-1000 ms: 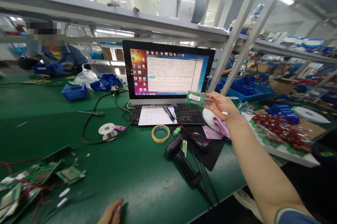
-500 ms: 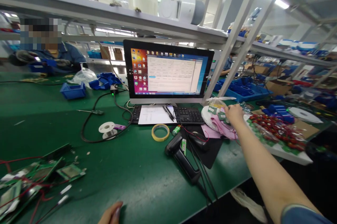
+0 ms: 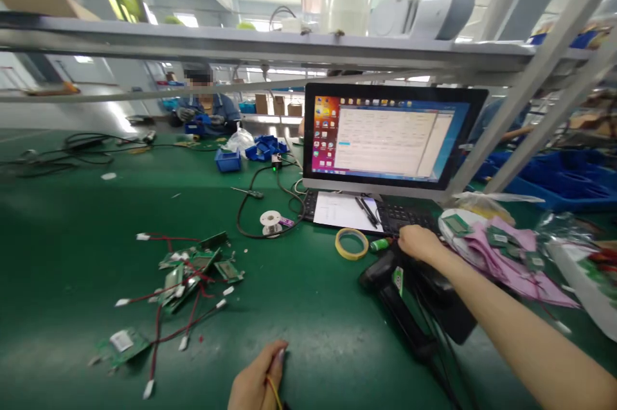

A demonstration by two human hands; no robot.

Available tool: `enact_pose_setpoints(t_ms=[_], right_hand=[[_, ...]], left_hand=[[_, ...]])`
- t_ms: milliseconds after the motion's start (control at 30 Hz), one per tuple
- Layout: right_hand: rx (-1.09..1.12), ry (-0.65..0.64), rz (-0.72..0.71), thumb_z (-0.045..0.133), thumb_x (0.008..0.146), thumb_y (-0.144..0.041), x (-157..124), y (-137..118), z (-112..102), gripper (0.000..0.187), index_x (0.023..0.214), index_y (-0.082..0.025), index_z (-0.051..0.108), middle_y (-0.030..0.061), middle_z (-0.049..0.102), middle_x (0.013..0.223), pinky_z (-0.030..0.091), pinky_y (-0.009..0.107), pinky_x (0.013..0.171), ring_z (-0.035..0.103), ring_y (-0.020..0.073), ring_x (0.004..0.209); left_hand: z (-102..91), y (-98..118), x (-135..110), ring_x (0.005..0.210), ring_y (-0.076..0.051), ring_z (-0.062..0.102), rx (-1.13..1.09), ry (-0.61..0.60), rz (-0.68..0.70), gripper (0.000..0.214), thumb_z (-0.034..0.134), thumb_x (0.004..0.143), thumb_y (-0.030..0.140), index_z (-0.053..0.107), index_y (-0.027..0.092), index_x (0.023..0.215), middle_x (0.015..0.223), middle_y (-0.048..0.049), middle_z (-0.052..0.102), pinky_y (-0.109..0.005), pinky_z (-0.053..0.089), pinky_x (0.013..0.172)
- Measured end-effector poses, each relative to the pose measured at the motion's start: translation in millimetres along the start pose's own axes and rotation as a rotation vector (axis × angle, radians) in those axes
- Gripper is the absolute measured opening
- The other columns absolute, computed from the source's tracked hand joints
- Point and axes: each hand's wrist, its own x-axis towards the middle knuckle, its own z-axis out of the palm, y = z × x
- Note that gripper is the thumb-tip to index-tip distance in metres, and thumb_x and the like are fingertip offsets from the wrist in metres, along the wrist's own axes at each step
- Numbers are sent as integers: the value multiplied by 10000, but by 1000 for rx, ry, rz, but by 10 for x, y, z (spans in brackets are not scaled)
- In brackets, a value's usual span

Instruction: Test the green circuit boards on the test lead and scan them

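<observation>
Head view: right hand (image 3: pixel 418 243) is stretched forward, palm down and fingers curled under, at the near edge of the keyboard (image 3: pixel 409 216). Cannot tell whether it grips anything. The black scanner (image 3: pixel 385 275) lies on the table (image 3: pixel 299 320) just beside that hand, on its left and slightly nearer the person. Touching or apart: cannot tell.

The scanner's long axis runs diagonally. Its head points away toward the tape roll (image 3: pixel 351 243) and green battery (image 3: pixel 380 245), and its handle trails back and right toward the person.

The right hand is much the nearer one. Left hand (image 3: pixel 255 385) is at the bottom edge, well apart from the scanner, fingers closed around a thin yellow wire (image 3: pixel 272 391). Loose circuit boards (image 3: pixel 193 268) with red leads lie to the left, and the monitor (image 3: pixel 390 137) stands behind the keyboard.
</observation>
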Motion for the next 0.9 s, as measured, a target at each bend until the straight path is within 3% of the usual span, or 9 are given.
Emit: enact_pose_setpoints(t_ms=[133, 267, 367, 533, 733, 800, 900], right_hand=[[192, -67, -142, 437, 805, -281, -47, -241, -388, 288, 550, -168, 509, 14, 535, 491, 413, 255, 533, 532, 124, 498], [400, -115, -310, 355, 790, -353, -25, -542, -662, 304, 538, -195, 415, -2, 520, 514, 366, 225, 461, 454, 85, 417], [455, -144, -402, 351, 785, -394, 96, -803, -739, 304, 551, -203, 389, 7, 519, 534, 372, 230, 461, 461, 96, 428], [286, -124, -512, 387, 789, -317, 187, -1239, -514, 270, 555, -194, 443, 23, 555, 540, 391, 246, 534, 526, 126, 485], [-58, -81, -605, 517, 719, -243, 9, -1724, 65, 203, 547, -147, 567, 117, 611, 621, 401, 328, 575, 612, 261, 637], [-105, -45, -644, 517, 743, -266, -4, -1989, 122, 209, 624, -118, 604, 148, 624, 692, 424, 368, 605, 620, 296, 702], [-92, 51, -738, 465, 821, -264, 35, -2549, 126, 230, 908, -101, 602, 151, 609, 945, 441, 410, 733, 589, 274, 889]], left_hand=[[23, -30, 24, 655, -121, 646, 0, -1, 38, 197, 440, 839, 351, 604, 247, 876, 746, -4, 692, -163, 490, 627], [-4, 23, 57, 734, -133, 646, 73, -84, 13, 194, 421, 847, 286, 595, 239, 918, 808, -24, 685, -189, 497, 667], [-67, 86, 90, 902, -167, 616, 107, -138, -12, 270, 388, 839, 210, 569, 255, 1034, 941, -56, 655, -251, 493, 780], [-175, 14, 174, 781, -143, 571, -45, -246, 1, 444, 312, 778, 57, 509, 220, 1141, 856, -71, 579, -264, 488, 717], [-142, -191, 129, 673, -102, 567, -354, -151, -122, 378, 296, 832, 143, 443, 186, 1178, 842, -61, 600, -242, 498, 651], [-129, -203, 93, 581, -85, 550, -316, -141, -102, 356, 293, 838, 156, 462, 196, 1149, 807, -47, 614, -216, 486, 581], [-133, -193, 64, 610, -96, 575, -129, -79, -3, 328, 302, 822, 128, 526, 203, 1049, 799, -40, 644, -207, 481, 600]])
